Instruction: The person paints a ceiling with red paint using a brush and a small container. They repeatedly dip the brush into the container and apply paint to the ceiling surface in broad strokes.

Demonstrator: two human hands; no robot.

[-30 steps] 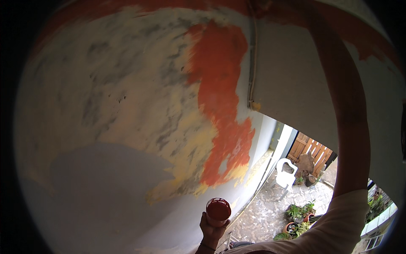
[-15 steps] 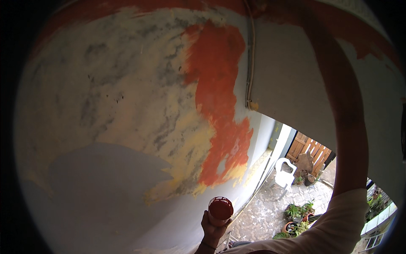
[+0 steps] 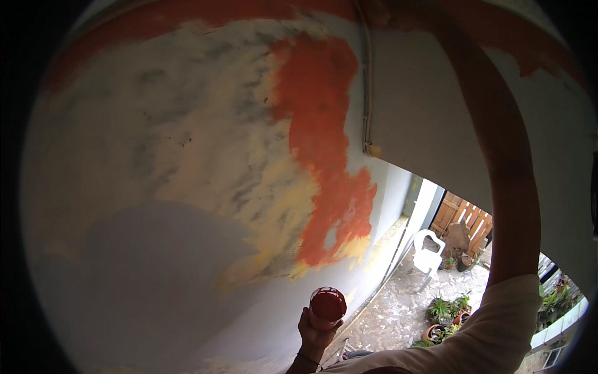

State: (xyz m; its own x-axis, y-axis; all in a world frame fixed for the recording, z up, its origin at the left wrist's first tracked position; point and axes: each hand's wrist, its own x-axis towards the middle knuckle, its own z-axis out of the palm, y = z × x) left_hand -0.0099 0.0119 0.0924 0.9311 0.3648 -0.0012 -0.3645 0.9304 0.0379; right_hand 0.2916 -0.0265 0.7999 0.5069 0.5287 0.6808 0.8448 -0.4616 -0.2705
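My left hand [image 3: 313, 333] is at the lower middle, shut around a small cup of red paint [image 3: 328, 304] held upright near the wall. My right arm, in a cream sleeve [image 3: 498, 330], rises from the lower right in a long arc to the top of the picture. There my right hand [image 3: 377, 11] is a blurred shape against the wall's upper edge, and its grip cannot be made out. The wall [image 3: 187, 156] is patchy grey and yellow, with a broad orange-red painted patch [image 3: 321, 143] down its middle and an orange band along the top.
A thin pipe [image 3: 367, 93] runs down the wall beside a white surface [image 3: 430, 124]. Far below lie a paved yard with a white plastic chair [image 3: 428, 249], potted plants [image 3: 445, 308] and a wooden gate [image 3: 466, 218].
The cup and my left hand have sunk slightly in the picture. My right arm stays raised in the same arc.
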